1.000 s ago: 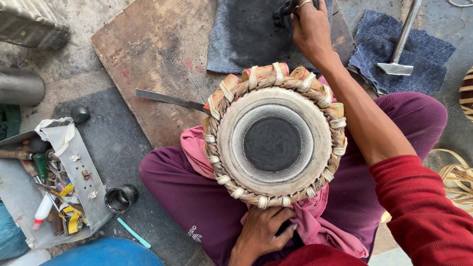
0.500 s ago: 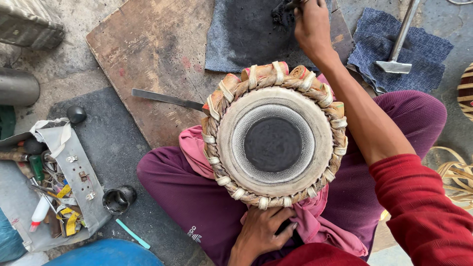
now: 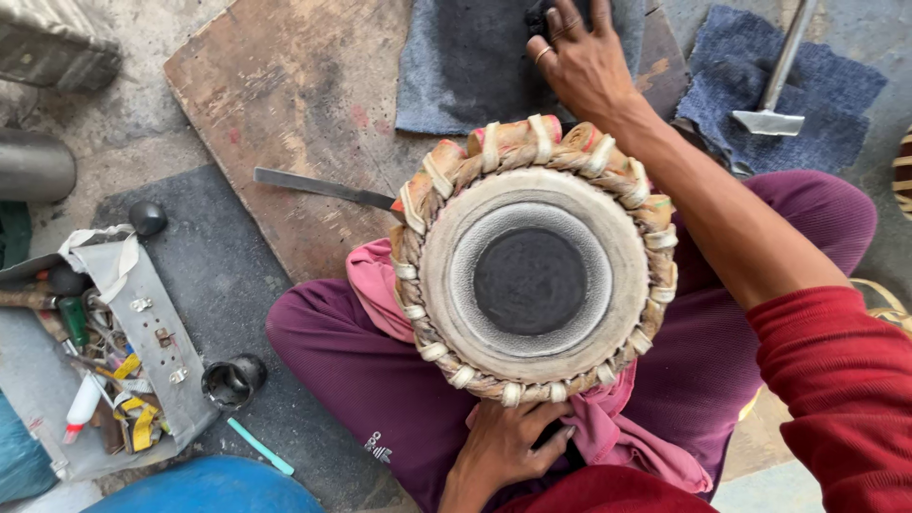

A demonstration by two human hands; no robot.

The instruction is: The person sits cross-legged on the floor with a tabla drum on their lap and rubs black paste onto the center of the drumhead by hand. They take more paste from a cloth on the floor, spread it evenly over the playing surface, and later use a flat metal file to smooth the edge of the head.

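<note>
The floor is rough grey concrete with a dark rubber mat and a big worn brown wooden board lying on it.

On the far left sits a flat grey tray. Inside it are a white tube with a red tip, bits of yellow tape, a green handle and small metal bits. Just beside the tray is a small black cup, and a thin light-green stick lies near it. A long flat metal blade lies on the board, and its end goes behind the drum.

In the middle, a round hand drum with a pale skin, a black circle and woven straps around the rim rests on the person's lap, on a pink cloth. The left hand is curled around the near edge of the drum, fingers bent on the cloth under it. The right hand reaches past the drum to a grey felt piece. Its fingers press on a small dark thing there. I cannot tell if it is gripped. The arm crosses over the drum's right side.

On the right, a metal hammer lies on a blue-grey cloth.

Compared with a moment ago, both hands and the drum are in the same spots.
</note>
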